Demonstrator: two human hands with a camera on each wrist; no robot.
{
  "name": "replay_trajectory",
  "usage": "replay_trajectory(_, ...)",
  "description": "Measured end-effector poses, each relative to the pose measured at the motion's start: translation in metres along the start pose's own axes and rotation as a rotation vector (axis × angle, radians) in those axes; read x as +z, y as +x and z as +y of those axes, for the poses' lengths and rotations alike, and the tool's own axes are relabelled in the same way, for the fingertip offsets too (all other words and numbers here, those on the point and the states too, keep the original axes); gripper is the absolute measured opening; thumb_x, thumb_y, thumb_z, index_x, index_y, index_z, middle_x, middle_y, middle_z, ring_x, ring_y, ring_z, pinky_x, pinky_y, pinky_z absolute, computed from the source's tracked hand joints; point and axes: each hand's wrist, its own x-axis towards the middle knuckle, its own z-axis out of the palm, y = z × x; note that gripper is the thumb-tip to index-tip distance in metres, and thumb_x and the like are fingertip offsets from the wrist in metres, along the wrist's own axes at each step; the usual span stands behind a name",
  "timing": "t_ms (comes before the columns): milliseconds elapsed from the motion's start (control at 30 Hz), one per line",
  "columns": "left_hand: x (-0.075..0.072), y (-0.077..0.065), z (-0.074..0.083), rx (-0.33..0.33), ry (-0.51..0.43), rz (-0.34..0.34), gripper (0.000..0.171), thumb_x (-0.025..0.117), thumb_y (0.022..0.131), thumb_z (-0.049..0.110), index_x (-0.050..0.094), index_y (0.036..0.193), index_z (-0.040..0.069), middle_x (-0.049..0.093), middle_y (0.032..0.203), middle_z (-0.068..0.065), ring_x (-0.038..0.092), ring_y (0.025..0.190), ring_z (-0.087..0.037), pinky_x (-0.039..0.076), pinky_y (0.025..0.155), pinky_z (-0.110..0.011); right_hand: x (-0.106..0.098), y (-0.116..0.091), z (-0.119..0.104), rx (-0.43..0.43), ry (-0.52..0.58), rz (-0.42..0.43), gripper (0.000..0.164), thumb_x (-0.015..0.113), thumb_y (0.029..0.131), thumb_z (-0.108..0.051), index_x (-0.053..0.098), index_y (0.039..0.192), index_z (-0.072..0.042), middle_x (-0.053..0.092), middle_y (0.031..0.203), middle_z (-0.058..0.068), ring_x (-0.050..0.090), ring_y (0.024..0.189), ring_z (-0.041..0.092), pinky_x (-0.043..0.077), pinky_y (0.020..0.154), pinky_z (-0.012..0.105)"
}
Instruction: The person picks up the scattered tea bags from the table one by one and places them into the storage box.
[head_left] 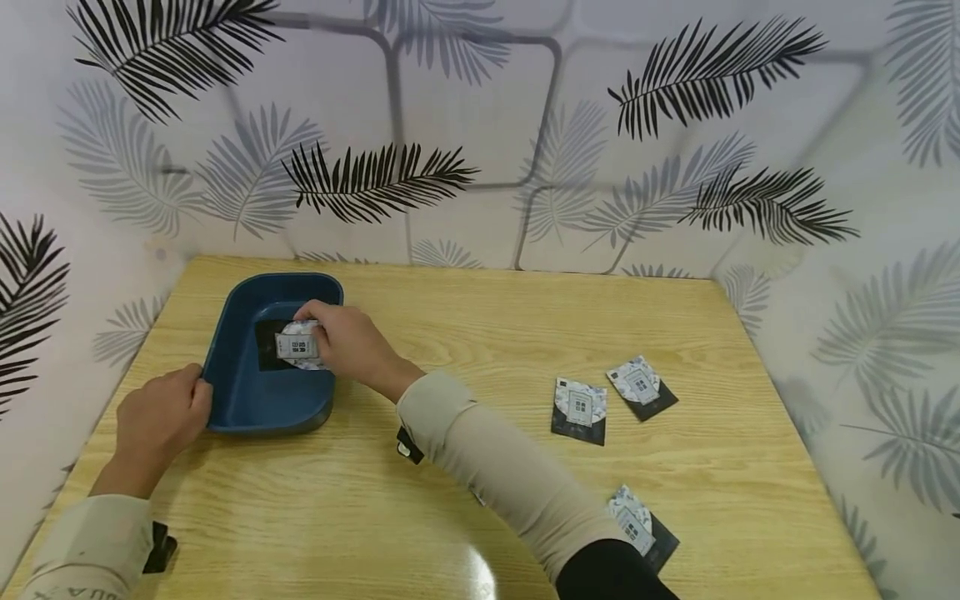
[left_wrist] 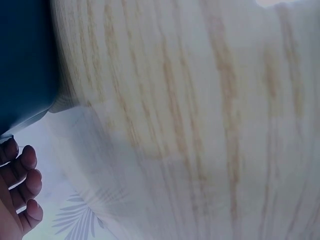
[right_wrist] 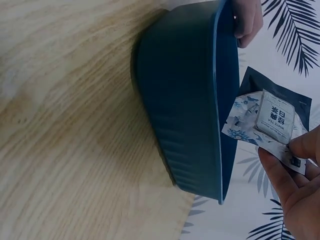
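Blue bin (head_left: 270,407) sits near the table's (head_left: 450,333) left edge.

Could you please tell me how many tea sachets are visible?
4 sachets: one held by the right hand at the blue tray, three on the right of the table. Others may be hidden beneath the forearm.
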Motion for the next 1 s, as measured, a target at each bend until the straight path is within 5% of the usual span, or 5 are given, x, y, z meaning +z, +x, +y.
replay_trajectory(533, 0.003, -0.004, -0.004, -0.036, 0.013, -0.027, 0.029, 0.032, 0.1, 0.019, 0.048, 0.079, 0.007, 0.054, 0.069, -0.014, 0.048, 0.056, -0.026, 0.029, 0.051, -0.037, 0.035, -0.004, -0.008, -0.089, -0.127, -0.138, 0.032, 0.046, 0.103, -0.008, 0.061, 0.13, -0.016, 0.072, 0.118, -0.001, 0.069, 0.089, 0.006, 0.047, 0.069, 0.011)
replay_trajectory(800, 0.003, -0.003, -0.002, -0.014, 0.004, 0.016, 0.029, 0.034, 0.1, 0.018, 0.046, 0.076, 0.009, 0.05, 0.064, -0.01, 0.045, 0.053, -0.023, 0.027, 0.05, -0.035, 0.038, -0.006, -0.01, -0.089, -0.171, -0.19, 0.034, 0.042, 0.106, -0.014, 0.062, 0.134, -0.016, 0.075, 0.107, -0.002, 0.048, 0.052, 0.003, 0.032, 0.052, 0.013)
replay_trajectory(1000, 0.004, -0.002, 0.0, -0.014, 0.005, 0.003, 0.028, 0.035, 0.1, 0.019, 0.049, 0.078, 0.008, 0.054, 0.067, -0.011, 0.048, 0.055, -0.024, 0.028, 0.05, -0.035, 0.041, -0.006, -0.012, -0.07, -0.162, -0.228, 0.035, 0.041, 0.106, -0.012, 0.061, 0.134, -0.015, 0.075, 0.11, -0.002, 0.057, 0.063, 0.002, 0.038, 0.059, 0.011)
